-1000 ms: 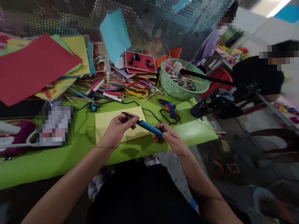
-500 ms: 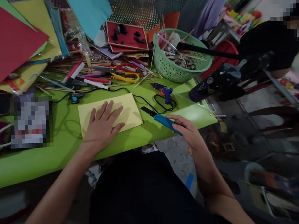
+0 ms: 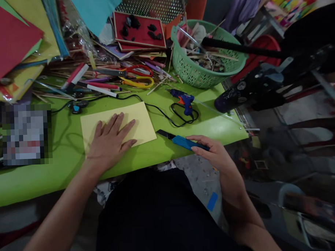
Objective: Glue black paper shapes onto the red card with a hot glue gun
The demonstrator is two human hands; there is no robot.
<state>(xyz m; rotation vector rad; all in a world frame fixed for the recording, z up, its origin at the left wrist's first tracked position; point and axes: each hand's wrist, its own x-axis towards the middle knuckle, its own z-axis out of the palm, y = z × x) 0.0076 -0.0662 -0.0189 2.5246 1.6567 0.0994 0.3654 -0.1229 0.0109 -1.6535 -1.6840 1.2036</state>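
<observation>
My left hand (image 3: 110,136) lies flat with fingers spread on a pale yellow sheet of paper (image 3: 141,121), pressing it to the green tabletop (image 3: 62,173). In my right hand (image 3: 211,149) is a blue utility knife (image 3: 183,141), gripped between thumb and fingers near the table's front edge. Its dark blade is out and points left, close to the sheet's lower right corner. Beyond the knife lies a blue glue gun (image 3: 184,99) with its black cord looped beside it.
Behind the sheet are markers (image 3: 100,89), orange-and-yellow-handled scissors (image 3: 138,76) and thin sticks. A green basket (image 3: 193,75) of scraps stands at the back right, beside a black clamp-like stand (image 3: 237,90). Coloured paper (image 3: 10,43) is stacked at the left.
The view has shifted slightly. The knife has turned to lie flatter, and its blade tip has come nearer the sheet's lower right corner. My left hand stays on the sheet.
</observation>
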